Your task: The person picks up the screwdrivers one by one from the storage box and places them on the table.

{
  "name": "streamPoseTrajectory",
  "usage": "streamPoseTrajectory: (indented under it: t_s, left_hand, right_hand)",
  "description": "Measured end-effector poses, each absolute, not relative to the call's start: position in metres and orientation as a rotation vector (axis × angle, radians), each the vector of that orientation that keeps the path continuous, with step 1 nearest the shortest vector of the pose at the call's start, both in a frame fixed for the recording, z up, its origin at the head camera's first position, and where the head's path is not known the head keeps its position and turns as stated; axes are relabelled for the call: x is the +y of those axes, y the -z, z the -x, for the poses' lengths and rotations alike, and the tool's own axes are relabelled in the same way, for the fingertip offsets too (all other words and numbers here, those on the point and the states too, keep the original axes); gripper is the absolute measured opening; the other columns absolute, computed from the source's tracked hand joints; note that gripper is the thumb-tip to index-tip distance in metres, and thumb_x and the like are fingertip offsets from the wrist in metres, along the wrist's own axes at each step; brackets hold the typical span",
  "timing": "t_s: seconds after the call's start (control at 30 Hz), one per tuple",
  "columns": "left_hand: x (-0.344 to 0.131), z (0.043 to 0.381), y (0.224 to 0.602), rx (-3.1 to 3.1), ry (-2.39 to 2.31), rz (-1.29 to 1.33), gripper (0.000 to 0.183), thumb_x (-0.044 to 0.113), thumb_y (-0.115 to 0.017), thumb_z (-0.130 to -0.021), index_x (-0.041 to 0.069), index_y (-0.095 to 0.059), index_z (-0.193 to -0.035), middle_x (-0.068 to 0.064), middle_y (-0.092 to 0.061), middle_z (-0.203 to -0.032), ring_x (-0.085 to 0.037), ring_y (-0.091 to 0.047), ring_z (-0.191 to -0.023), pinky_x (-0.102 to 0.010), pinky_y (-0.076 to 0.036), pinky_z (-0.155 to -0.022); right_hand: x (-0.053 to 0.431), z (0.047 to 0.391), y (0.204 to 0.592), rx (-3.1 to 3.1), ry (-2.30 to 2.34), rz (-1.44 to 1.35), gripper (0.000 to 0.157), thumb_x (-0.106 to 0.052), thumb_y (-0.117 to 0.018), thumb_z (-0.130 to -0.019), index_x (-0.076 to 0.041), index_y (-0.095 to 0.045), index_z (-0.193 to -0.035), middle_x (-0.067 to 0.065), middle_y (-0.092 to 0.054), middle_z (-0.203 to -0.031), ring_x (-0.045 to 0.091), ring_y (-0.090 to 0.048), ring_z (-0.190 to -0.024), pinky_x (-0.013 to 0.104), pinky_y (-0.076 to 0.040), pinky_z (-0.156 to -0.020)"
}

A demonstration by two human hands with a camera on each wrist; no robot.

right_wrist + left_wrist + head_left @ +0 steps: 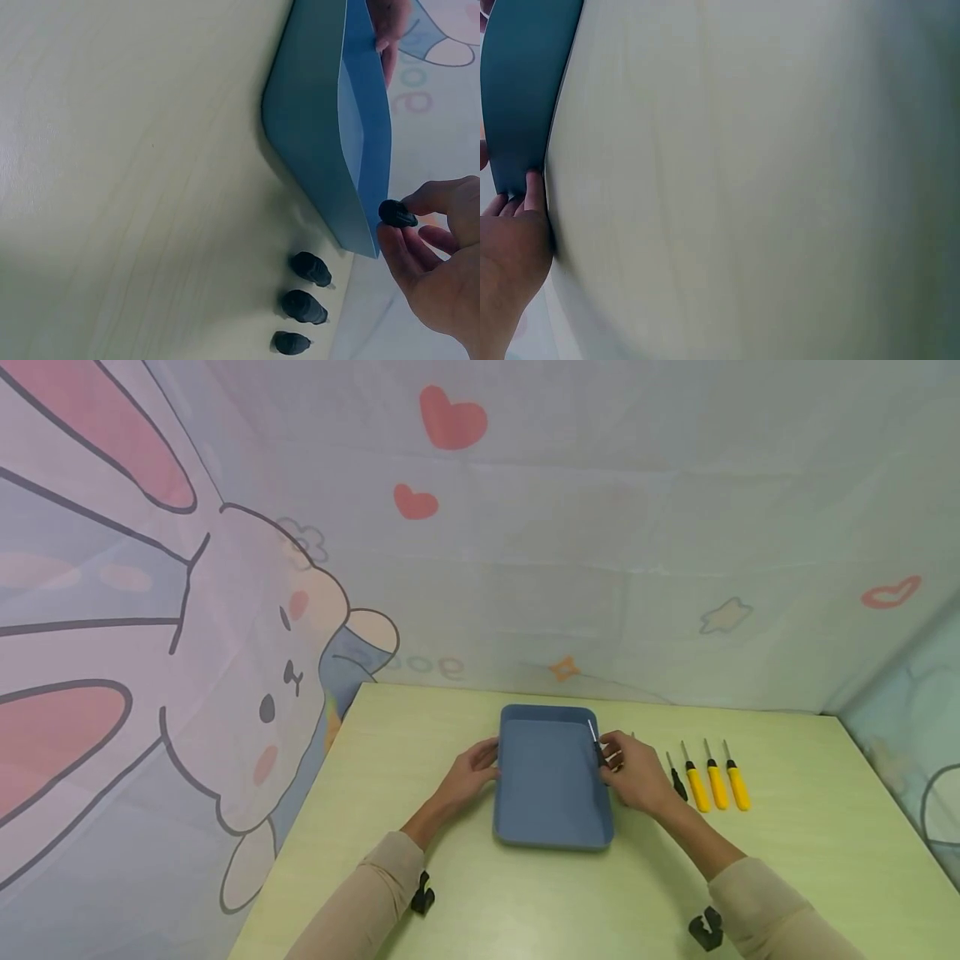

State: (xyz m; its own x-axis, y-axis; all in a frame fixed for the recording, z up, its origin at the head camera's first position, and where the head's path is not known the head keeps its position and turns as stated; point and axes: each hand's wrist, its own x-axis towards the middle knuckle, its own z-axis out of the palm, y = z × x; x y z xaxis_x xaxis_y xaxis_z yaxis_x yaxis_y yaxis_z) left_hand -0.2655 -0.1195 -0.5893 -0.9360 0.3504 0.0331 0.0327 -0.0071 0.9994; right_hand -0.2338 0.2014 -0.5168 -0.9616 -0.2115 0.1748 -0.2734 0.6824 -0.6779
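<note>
A blue-grey rectangular tray (553, 785) lies on the table in the head view. My left hand (471, 770) rests against its left side, fingers and thumb along the outer wall; the left wrist view shows those fingers (534, 193) at the tray's wall (525, 90). Between thumb and fingers, my right hand (636, 770) pinches a small black screwdriver (599, 753) at the tray's right rim, its metal shaft slanting up over the inside. The right wrist view shows the black handle (396, 213) end-on in the fingertips, close beside the tray wall (315, 112).
Right of my right hand, another black screwdriver (677, 783) and three yellow-handled screwdrivers (717, 787) lie in a row. A metal tip (633, 735) shows behind that hand. Black clips (422, 895) hang near both sleeves. A printed cloth (562, 552) stands behind the table.
</note>
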Motion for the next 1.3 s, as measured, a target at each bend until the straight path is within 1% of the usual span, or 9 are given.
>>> streamPoseTrajectory:
  t_s: [0.3,0.43,0.63,0.73,0.9,1.13,1.3]
  left_hand:
    - [-0.121,0.267,0.593,2.034,-2.029,-0.43,0.063,-0.008,-0.057,-0.101,-0.007,-0.035,-0.16,-0.026,-0.037,-0.165,-0.038,-0.036,-0.155,-0.047,-0.038,-0.123]
    - [-0.12,0.267,0.593,2.027,-2.037,-0.435,0.063,-0.007,-0.056,-0.101,-0.009,-0.034,-0.16,-0.028,-0.037,-0.165,-0.04,-0.035,-0.154,-0.047,-0.038,-0.123]
    - [-0.12,0.266,0.593,2.041,-2.033,-0.409,0.064,-0.008,-0.058,-0.1,-0.008,-0.036,-0.16,-0.026,-0.039,-0.164,-0.039,-0.037,-0.154,-0.047,-0.039,-0.122]
    - [-0.119,0.266,0.595,2.038,-2.042,-0.403,0.064,-0.008,-0.059,-0.099,-0.008,-0.037,-0.159,-0.027,-0.04,-0.164,-0.039,-0.037,-0.154,-0.047,-0.039,-0.122]
    - [-0.119,0.267,0.598,2.039,-2.048,-0.404,0.063,-0.007,-0.059,-0.1,-0.008,-0.037,-0.159,-0.027,-0.041,-0.163,-0.04,-0.038,-0.153,-0.046,-0.04,-0.122]
    - [-0.119,0.267,0.595,2.019,-2.059,-0.399,0.064,-0.008,-0.059,-0.099,-0.007,-0.037,-0.159,-0.026,-0.04,-0.164,-0.038,-0.037,-0.154,-0.046,-0.038,-0.123]
    - [-0.12,0.267,0.594,2.027,-2.063,-0.412,0.063,-0.008,-0.058,-0.099,-0.009,-0.037,-0.159,-0.028,-0.04,-0.163,-0.041,-0.037,-0.153,-0.048,-0.038,-0.123]
  right_hand:
    - [0.213,0.234,0.515,-2.821,-1.124,-0.398,0.041,0.001,-0.071,-0.092,0.008,-0.061,-0.132,0.016,-0.068,-0.108,0.031,-0.071,-0.095,0.046,-0.062,-0.08]
    - [0.22,0.235,0.517,-2.818,-1.141,-0.391,0.041,0.002,-0.07,-0.093,0.009,-0.06,-0.132,0.018,-0.067,-0.108,0.031,-0.07,-0.094,0.045,-0.062,-0.079]
    - [0.233,0.235,0.519,-2.809,-1.117,-0.36,0.04,0.002,-0.071,-0.093,0.009,-0.061,-0.131,0.019,-0.068,-0.107,0.031,-0.07,-0.093,0.042,-0.06,-0.077]
    - [0.24,0.234,0.519,-2.813,-1.106,-0.344,0.04,0.002,-0.07,-0.093,0.01,-0.06,-0.131,0.019,-0.068,-0.107,0.033,-0.071,-0.093,0.045,-0.061,-0.077]
    - [0.25,0.235,0.522,-2.825,-1.101,-0.317,0.041,0.002,-0.069,-0.093,0.012,-0.059,-0.132,0.023,-0.067,-0.109,0.037,-0.07,-0.096,0.05,-0.061,-0.081]
    - [0.268,0.239,0.526,-2.819,-1.045,-0.277,0.041,0.001,-0.068,-0.093,0.013,-0.057,-0.132,0.025,-0.067,-0.109,0.04,-0.07,-0.097,0.052,-0.062,-0.08]
    - [0.279,0.242,0.528,-2.833,-1.026,-0.251,0.042,0.001,-0.068,-0.094,0.014,-0.056,-0.132,0.028,-0.066,-0.111,0.041,-0.07,-0.097,0.054,-0.062,-0.08]
